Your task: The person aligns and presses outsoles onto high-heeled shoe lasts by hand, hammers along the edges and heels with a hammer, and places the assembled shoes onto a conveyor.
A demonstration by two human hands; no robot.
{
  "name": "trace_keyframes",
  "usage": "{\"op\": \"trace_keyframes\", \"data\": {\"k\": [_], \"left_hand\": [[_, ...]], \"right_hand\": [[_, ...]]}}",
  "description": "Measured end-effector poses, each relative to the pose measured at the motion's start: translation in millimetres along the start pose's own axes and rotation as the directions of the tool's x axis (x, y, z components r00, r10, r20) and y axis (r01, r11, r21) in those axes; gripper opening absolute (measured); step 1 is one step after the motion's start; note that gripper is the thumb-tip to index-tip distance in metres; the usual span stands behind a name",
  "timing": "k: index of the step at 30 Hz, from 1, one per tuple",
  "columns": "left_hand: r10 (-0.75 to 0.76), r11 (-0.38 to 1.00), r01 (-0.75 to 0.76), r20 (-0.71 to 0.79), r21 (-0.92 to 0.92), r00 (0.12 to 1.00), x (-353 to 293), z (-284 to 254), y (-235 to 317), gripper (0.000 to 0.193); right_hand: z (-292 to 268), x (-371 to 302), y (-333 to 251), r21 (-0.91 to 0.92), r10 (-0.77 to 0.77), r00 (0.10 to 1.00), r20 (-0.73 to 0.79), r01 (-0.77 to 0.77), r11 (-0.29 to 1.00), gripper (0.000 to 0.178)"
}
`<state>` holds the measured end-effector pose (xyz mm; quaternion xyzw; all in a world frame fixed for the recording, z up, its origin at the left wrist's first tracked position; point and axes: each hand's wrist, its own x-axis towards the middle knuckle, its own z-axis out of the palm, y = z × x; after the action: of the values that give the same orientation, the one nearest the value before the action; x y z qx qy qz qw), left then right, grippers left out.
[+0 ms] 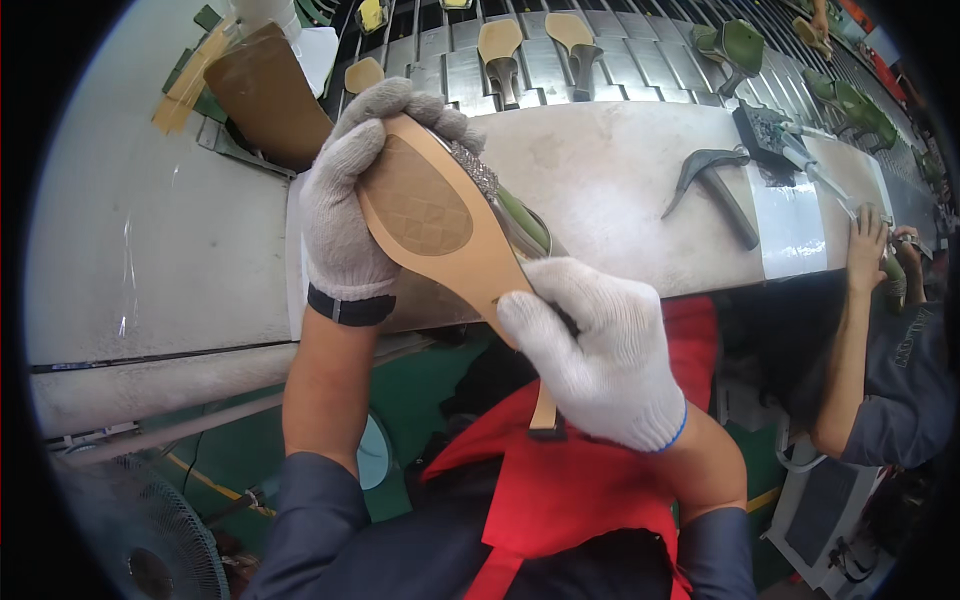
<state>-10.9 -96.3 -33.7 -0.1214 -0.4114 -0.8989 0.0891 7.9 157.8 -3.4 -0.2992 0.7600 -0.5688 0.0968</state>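
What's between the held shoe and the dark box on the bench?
A hammer. In the head view it lies on the bench, between the shoe and the dark box, nearer the box.

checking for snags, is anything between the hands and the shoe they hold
Nothing visible but the gloves: the left hand clasps the shoe at its wide front, and the right hand grips its narrower part.

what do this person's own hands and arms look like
The left hand wears a greyish knit glove with a black band at the wrist; the right hand wears a white knit glove with a blue cuff edge. Both forearms are bare below dark blue-grey sleeves.
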Motion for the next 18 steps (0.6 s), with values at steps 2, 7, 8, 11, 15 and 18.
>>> {"op": "trace_keyframes", "data": {"k": [2, 7, 8, 11, 15, 18], "left_hand": [[0.008, 1.000, -0.008, -0.008, -0.002, 1.000, -0.8, -3.1, -1.8, 0.034], [-0.014, 0.999, 0.014, 0.001, -0.029, 1.000, -1.8, 3.6, -0.2, 0.035], [-0.002, 1.000, 0.002, 0.001, 0.005, 1.000, -1.2, 7.0, -1.1, 0.036], [-0.010, 0.997, 0.007, 0.036, 0.077, 0.999, 2.2, 14.1, 0.5, 0.036], [-0.020, 0.917, -0.062, 0.200, 0.394, 0.980, 15.4, 61.8, -1.1, 0.040], [-0.045, 0.916, -0.053, 0.232, 0.398, 0.972, 18.6, 87.4, -29.8, 0.073]], "right_hand": [[0.5, 2.8, 8.3, -0.010, 0.080, 0.997, 0.015, -0.080, 0.997, 0.019], [-4.8, 4.3, -0.4, -0.044, 0.092, 0.996, -0.004, -0.092, 0.995, 0.020], [-7.4, 4.5, -1.5, -0.085, 0.110, 0.994, 0.010, -0.108, 0.990, 0.020], [-23.4, 2.1, 1.2, -0.512, -0.146, 0.989, 0.021, 0.136, 0.848, 0.024], [-53.1, 16.4, -12.0, -0.374, -0.290, 0.946, -0.145, 0.218, 0.901, 0.058], [-73.2, 39.1, -17.3, -0.121, -0.107, 0.994, 0.026, 0.110, 0.987, 0.062]]}}
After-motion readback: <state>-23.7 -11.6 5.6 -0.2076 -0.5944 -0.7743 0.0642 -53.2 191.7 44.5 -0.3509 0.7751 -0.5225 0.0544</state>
